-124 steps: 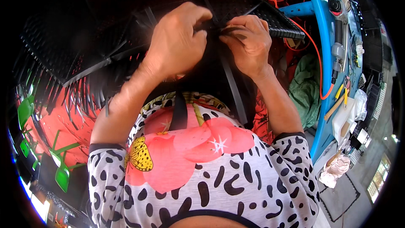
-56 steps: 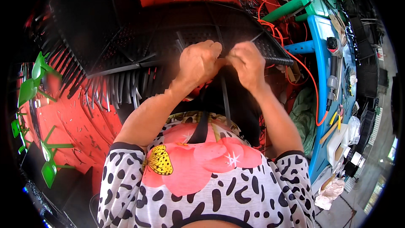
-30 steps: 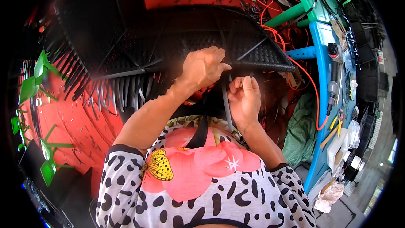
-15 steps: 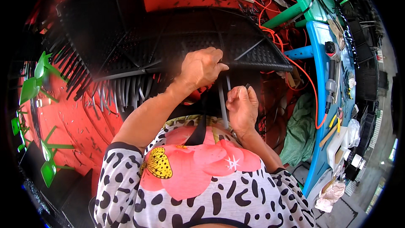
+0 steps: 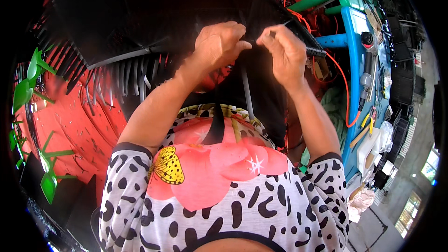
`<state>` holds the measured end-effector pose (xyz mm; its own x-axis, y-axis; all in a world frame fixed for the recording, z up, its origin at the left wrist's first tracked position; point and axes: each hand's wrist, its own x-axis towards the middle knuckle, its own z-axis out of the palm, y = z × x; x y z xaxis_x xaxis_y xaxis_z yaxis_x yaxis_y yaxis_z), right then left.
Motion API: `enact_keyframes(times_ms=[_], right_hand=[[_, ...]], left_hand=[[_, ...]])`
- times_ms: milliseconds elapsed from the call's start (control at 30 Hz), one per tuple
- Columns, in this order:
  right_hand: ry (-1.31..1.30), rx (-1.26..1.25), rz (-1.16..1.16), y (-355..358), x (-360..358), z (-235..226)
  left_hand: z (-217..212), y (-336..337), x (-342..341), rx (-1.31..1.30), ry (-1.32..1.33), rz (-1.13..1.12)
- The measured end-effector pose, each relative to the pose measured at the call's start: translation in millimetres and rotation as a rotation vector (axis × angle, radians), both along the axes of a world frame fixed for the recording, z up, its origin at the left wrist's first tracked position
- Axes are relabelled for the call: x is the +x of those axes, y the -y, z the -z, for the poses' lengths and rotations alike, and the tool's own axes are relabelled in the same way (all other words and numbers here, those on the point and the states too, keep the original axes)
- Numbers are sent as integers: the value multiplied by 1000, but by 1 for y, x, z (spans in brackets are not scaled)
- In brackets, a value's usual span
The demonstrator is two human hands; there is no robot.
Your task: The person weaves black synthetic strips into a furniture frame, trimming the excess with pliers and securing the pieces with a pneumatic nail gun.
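A large black woven frame (image 5: 154, 23) with a wicker-like weave lies across my front. My left hand (image 5: 218, 45) is closed at its near edge, thumb against bent fingers. Close on its right, my right hand (image 5: 285, 52) is raised, thumb and forefinger pinched together and pointing at the left hand. Whatever either hand grips is too dark and small to make out. Below the hands a flat grey-black strip (image 5: 247, 92) hangs down towards my lap. Loose strip ends (image 5: 133, 77) fringe the frame's left side.
A blue table (image 5: 355, 60) at the right bears a power tool (image 5: 367, 67), with an orange cord (image 5: 347, 105) trailing off it. Green stools (image 5: 31, 81) stand at the left on a red floor covering (image 5: 77, 126). A green sack (image 5: 330, 116) lies under the table.
My right hand has risen from near my lap to beside the left hand. The left hand has moved up slightly in the picture, as has the frame.
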<state>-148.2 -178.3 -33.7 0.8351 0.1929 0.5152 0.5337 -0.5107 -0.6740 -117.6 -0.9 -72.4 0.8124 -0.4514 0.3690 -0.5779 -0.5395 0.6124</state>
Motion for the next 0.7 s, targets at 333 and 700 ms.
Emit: enact_keyframes(times_ms=[333, 700], right_hand=[[57, -121, -116, -1, 61, 2], [-139, -156, -15, -12, 78, 29]], left_hand=[[-2, 3, -3, 66, -35, -29], [-3, 4, -5, 84, -21, -84]])
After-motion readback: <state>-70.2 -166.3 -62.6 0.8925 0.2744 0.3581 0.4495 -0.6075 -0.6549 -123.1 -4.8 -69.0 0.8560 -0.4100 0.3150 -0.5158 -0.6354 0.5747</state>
